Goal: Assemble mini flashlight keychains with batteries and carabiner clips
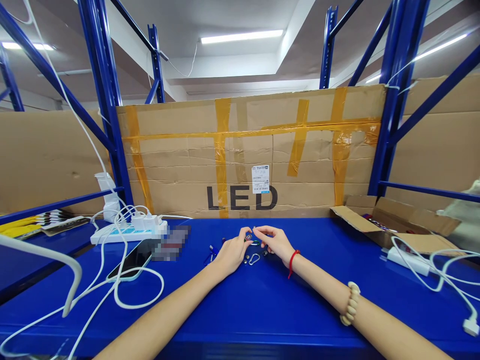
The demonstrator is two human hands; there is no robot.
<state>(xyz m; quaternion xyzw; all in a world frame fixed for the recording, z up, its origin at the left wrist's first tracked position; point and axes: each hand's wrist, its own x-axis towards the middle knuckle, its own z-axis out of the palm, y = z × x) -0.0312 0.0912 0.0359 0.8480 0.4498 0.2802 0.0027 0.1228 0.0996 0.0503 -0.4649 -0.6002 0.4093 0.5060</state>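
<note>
Over the blue shelf top [240, 300], my left hand [231, 254] is closed, thumb and fingers bent around a small item too tiny to name. Close beside it, my right hand [276, 243] has its thumb and forefinger pinched together at a tiny bit that I cannot make out. Beneath and between the hands lie a silver carabiner [254, 259], a green carabiner [255, 243] partly covered by fingers, and several small metal pieces. A blue carabiner [208, 258] rests left of my left hand, partly hidden.
To the left are a phone [131, 261], a white power strip [129, 232] and looping white cables. An open cardboard box [356, 220] stands at the back right, with a white adapter [408, 261] and cable before it. A taped cardboard sheet [180, 165] closes off the back.
</note>
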